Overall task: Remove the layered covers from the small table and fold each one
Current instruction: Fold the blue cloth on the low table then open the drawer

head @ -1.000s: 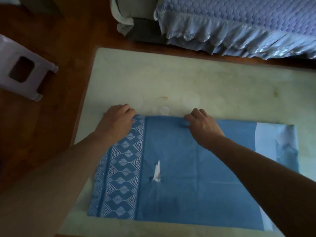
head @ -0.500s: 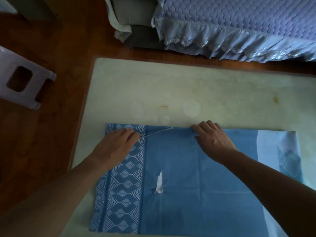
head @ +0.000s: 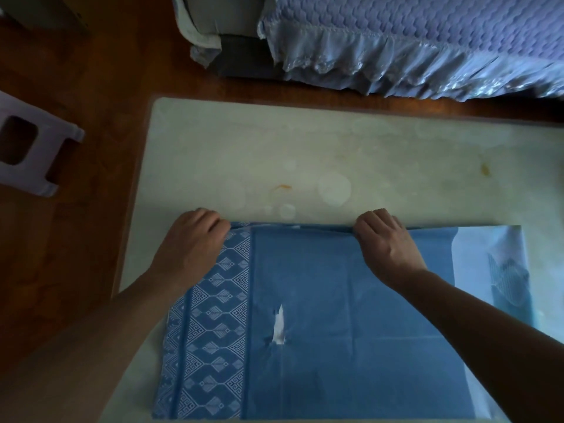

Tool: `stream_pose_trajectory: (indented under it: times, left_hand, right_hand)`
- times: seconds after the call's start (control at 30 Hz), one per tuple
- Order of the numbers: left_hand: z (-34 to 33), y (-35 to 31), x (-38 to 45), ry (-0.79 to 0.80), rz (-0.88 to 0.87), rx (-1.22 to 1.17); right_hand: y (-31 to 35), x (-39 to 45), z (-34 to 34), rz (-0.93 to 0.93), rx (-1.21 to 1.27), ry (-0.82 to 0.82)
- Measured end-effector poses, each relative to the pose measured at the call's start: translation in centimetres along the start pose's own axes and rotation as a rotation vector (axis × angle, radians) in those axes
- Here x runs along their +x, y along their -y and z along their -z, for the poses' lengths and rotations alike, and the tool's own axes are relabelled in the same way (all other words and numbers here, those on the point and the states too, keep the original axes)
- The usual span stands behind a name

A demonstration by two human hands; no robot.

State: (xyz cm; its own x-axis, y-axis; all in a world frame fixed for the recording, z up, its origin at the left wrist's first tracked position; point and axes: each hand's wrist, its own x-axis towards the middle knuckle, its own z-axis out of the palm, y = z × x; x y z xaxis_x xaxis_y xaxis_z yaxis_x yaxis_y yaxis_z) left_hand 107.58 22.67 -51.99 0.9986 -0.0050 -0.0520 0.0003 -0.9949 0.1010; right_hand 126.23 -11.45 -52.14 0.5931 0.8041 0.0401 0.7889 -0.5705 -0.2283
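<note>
A blue cover (head: 335, 285) lies folded flat on the pale table top (head: 274, 148), with a patterned band along its left side, a small tear near the middle and a pale section at the right end. My left hand (head: 190, 242) grips the cover's far left corner with curled fingers. At the middle of the far edge, my right hand (head: 386, 242) pinches the folded layers, fingers curled over them. Both forearms reach in from the near side across the cloth.
A white plastic stool (head: 27, 148) stands on the wooden floor to the left. Beyond the table's far edge is a bed with a quilted purple frilled cover (head: 427, 47). Faint stains mark the table top.
Both hands were lying flat on the cloth near its far edge half a second ago. Now their fingers have curled round that edge, the left at the corner.
</note>
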Motion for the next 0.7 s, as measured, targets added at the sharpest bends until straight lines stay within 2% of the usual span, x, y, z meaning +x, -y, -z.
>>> stream_pose_trajectory:
  times: [0.1, 0.17, 0.33, 0.5, 0.7]
  left_hand:
    - [0.3, -0.2, -1.4, -0.013, -0.055, 0.011]
    - [0.4, -0.4, -1.5, -0.008, -0.056, -0.024]
    - [0.4, -1.0, 0.0, 0.013, 0.072, -0.107]
    - [0.4, -1.0, 1.6, 0.079, 0.346, -0.199]
    - [1.2, 0.7, 1.3, 0.161, 0.466, -0.241]
  right_hand:
    - [-0.1, -1.7, 0.5, 0.094, 0.021, 0.009]
    - [-0.2, -2.4, 0.7, 0.076, 0.055, 0.009]
    - [-1.2, -0.1, 0.4, -0.089, 0.105, 0.069]
    - [-0.9, 1.5, 0.2, -0.376, 0.21, 0.124]
    - [-1.0, 2.3, 0.9, -0.479, 0.249, 0.216]
